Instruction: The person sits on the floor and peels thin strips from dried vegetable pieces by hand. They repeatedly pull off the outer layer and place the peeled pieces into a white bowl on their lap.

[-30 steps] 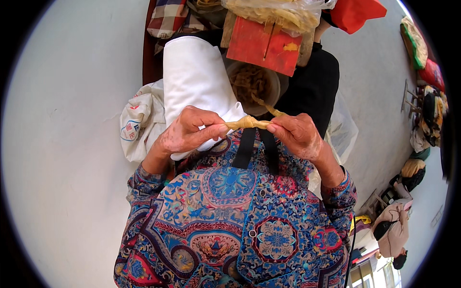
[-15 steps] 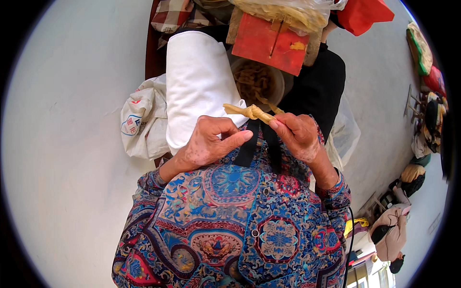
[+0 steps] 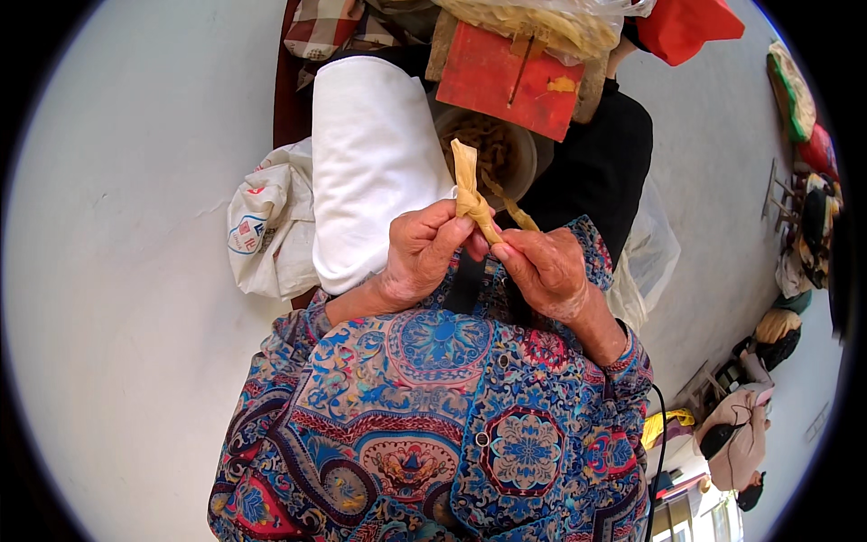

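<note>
A pale yellow strip of dried leaf (image 3: pixel 468 188) stands nearly upright at the centre of the scene, pinched at its lower end between two bare hands held close to the chest. The left hand (image 3: pixel 421 253) curls around the strip from the left, fingers closed on it, while the right hand (image 3: pixel 542 269) grips the same lower end from the right, thumb and fingertips pressed together; a thinner twisted strand (image 3: pixel 515 213) trails away to the right just above that hand. Just beyond the strip sits a round bowl (image 3: pixel 522 163) of tan fibres, partly covered by a red wooden board (image 3: pixel 506 81) on the far side. A white cloth roll (image 3: pixel 370 172) lies to the left of the bowl, touching a printed white bag (image 3: pixel 266 226) farther left. The person's sleeves and front are a blue patterned fabric (image 3: pixel 442 425), filling the near part of the scene above a pale floor (image 3: pixel 126 298).
</note>
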The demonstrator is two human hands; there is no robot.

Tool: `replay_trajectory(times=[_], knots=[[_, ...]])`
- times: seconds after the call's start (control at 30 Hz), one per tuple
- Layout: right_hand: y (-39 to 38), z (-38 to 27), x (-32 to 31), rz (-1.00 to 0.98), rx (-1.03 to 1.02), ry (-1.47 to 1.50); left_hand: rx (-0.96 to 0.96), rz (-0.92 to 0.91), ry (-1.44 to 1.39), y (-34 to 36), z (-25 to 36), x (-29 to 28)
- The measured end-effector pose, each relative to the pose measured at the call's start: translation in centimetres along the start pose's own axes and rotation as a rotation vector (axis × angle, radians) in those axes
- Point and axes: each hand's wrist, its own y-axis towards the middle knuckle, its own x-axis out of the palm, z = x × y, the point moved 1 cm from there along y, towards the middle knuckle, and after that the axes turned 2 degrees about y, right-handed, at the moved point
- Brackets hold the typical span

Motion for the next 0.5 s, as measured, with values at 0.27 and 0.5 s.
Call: replay_trajectory(times=[0.27, 0.5], knots=[[0.3, -0.5, 0.0, -0.041, 0.064, 0.016, 0.215, 0.111, 0.406, 0.5, 0.5, -0.4], [0.0, 0.5, 0.4, -0.009, -0.010, 0.013, 0.680, 0.210, 1.083, 2.0, 0.8, -2.9]])
